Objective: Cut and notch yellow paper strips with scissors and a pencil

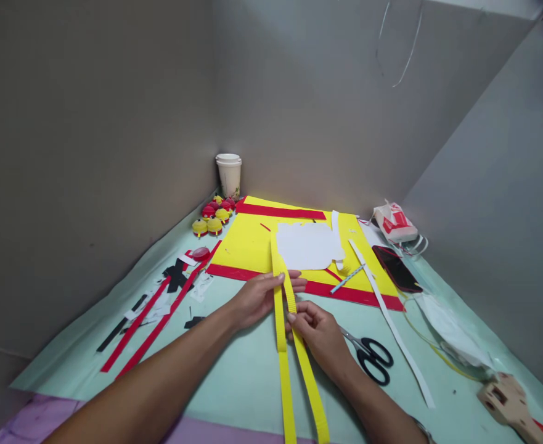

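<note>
Two long yellow corrugated strips [286, 385] run from above my hands down to the bottom edge of the view. The thumb of my left hand [257, 298] presses on them near their upper part, with its other fingers behind. Just lower and to the right, my right hand [315, 330] pinches the right-hand strip between thumb and fingers. Beyond the hands lies a yellow sheet [243, 243] with red bands, and a torn-edged white paper [306, 246] rests on it. Black-handled scissors [370, 354] lie beside my right hand, their tips hidden behind it.
A lidded paper cup [229, 176] and several red-and-yellow round pieces [214, 226] stand at the back left. Red strips [169, 314] and black scraps lie left. At right are a phone [396, 269], a white strip [394, 327] and a beige tape dispenser [506, 404].
</note>
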A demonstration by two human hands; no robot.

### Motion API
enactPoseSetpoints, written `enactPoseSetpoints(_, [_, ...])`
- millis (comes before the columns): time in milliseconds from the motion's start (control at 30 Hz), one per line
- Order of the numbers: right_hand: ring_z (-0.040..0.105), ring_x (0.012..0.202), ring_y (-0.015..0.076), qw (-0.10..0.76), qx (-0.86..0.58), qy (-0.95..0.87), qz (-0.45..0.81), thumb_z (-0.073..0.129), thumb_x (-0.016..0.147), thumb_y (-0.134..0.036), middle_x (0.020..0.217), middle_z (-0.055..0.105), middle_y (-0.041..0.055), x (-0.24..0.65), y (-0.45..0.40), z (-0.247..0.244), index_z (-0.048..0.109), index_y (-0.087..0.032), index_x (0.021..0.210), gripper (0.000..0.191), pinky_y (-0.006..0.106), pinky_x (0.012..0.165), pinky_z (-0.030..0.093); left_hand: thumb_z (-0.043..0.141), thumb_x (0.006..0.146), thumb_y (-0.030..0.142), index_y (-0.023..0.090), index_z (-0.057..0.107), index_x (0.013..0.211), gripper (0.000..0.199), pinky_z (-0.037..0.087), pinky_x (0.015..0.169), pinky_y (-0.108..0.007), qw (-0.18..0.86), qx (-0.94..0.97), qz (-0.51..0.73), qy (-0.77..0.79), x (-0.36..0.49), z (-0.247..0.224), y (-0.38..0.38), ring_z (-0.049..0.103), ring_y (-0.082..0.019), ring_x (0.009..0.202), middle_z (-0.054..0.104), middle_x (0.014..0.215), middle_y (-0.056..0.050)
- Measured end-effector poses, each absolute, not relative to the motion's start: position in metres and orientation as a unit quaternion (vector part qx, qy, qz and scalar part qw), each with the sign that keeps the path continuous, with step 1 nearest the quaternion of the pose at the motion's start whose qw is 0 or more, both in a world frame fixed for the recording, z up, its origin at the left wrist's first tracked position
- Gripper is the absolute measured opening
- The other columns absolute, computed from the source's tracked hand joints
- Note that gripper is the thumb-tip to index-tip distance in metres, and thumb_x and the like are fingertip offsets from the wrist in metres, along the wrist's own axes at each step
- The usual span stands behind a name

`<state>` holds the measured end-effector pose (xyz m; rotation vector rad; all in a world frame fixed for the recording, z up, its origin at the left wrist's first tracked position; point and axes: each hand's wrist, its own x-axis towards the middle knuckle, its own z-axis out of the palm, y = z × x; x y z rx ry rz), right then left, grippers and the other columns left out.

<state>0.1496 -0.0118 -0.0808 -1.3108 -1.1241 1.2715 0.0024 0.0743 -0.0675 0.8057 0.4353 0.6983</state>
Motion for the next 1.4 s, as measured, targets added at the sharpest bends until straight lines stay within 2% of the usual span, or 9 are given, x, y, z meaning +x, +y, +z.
enactPoseSetpoints(133, [0.062,0.06,0.017,0.468,-0.543,-0.465,0.52,0.069,0.079,-0.048,0.069,0.07,0.0016,0.149,-0.012,-0.083,0.065,-0.018,0.088,0.032,0.026,0.059,0.046,0.053,0.094,0.026,0.007,0.062,0.12,0.033,0.039,0.107,-0.044,0.846,0.367,0.335,0.195,-0.001,-0.069,0.08,0.06,-0.03,0.118,0.064,0.123,-0.022])
enactPoseSetpoints(333, [0.061,0.064,0.0176,0.461,-0.539,-0.49,0.507,0.065,0.082,-0.047,0.069,0.068,0.0014,0.149,-0.012,-0.082,0.067,-0.018,0.087,0.03,0.026,0.057,0.045,0.049,0.096,0.034,0.003,0.065,0.113,0.039,0.039,0.106,-0.046,0.875,0.362,0.274,0.17,0.006,-0.069,0.071,0.062,-0.031,0.113,0.065,0.119,-0.025])
enactPoseSetpoints(467, [0.06,0.063,0.018,0.445,-0.546,-0.514,0.49,0.064,0.082,-0.044,0.067,0.068,0.0016,0.15,-0.012,-0.08,0.067,-0.018,0.078,0.027,0.026,0.058,0.046,0.054,0.093,0.033,0.008,0.067,0.114,0.035,0.042,0.101,-0.044,0.86,0.394,0.264,0.189,0.01,-0.067,0.065,0.06,-0.031,0.115,0.065,0.12,-0.022])
enactPoseSetpoints(600, [0.061,0.058,0.0177,0.435,-0.561,-0.511,0.485,0.063,0.081,-0.047,0.063,0.068,0.003,0.15,-0.013,-0.08,0.068,-0.016,0.073,0.032,0.026,0.055,0.046,0.061,0.09,0.034,0.012,0.068,0.113,0.033,0.046,0.095,-0.04,0.851,0.423,0.244,0.193,0.011,-0.068,0.063,0.062,-0.03,0.111,0.066,0.121,-0.02])
enactPoseSetpoints(833, [0.057,0.056,0.0153,0.434,-0.563,-0.518,0.475,0.061,0.082,-0.055,0.063,0.066,0.0015,0.151,-0.013,-0.079,0.065,-0.017,0.071,0.04,0.024,0.052,0.043,0.063,0.089,0.023,0.008,0.066,0.115,0.031,0.042,0.102,-0.043,0.841,0.398,0.319,0.182,0.008,-0.071,0.072,0.064,-0.029,0.11,0.069,0.114,-0.021])
enactPoseSetpoints(1000, [0.054,0.051,0.0142,0.434,-0.564,-0.519,0.473,0.05,0.088,-0.061,0.058,0.061,0.0007,0.151,-0.013,-0.08,0.059,-0.018,0.069,0.048,0.024,0.048,0.04,0.059,0.091,0.027,0.007,0.067,0.114,0.031,0.044,0.099,-0.042,0.852,0.4,0.277,0.194,0.009,-0.069,0.07,0.063,-0.03,0.111,0.069,0.114,-0.022])
enactPoseSetpoints(1167, [0.053,0.053,0.0139,0.424,-0.557,-0.536,0.473,0.053,0.087,-0.058,0.058,0.06,-0.0007,0.152,-0.013,-0.08,0.054,-0.019,0.065,0.045,0.024,0.053,0.04,0.064,0.088,0.027,0.008,0.069,0.11,0.029,0.044,0.099,-0.042,0.845,0.416,0.264,0.207,0.012,-0.066,0.063,0.063,-0.03,0.112,0.068,0.115,-0.021])
enactPoseSetpoints(1400, [0.052,0.053,0.0135,0.406,-0.551,-0.538,0.493,0.054,0.088,-0.054,0.059,0.061,-0.0002,0.153,-0.013,-0.08,0.057,-0.018,0.068,0.041,0.024,0.052,0.04,0.068,0.083,0.02,0.009,0.066,0.103,0.023,0.047,0.096,-0.041,0.817,0.398,0.342,0.241,0.012,-0.069,0.07,0.069,-0.025,0.096,0.073,0.101,-0.019])
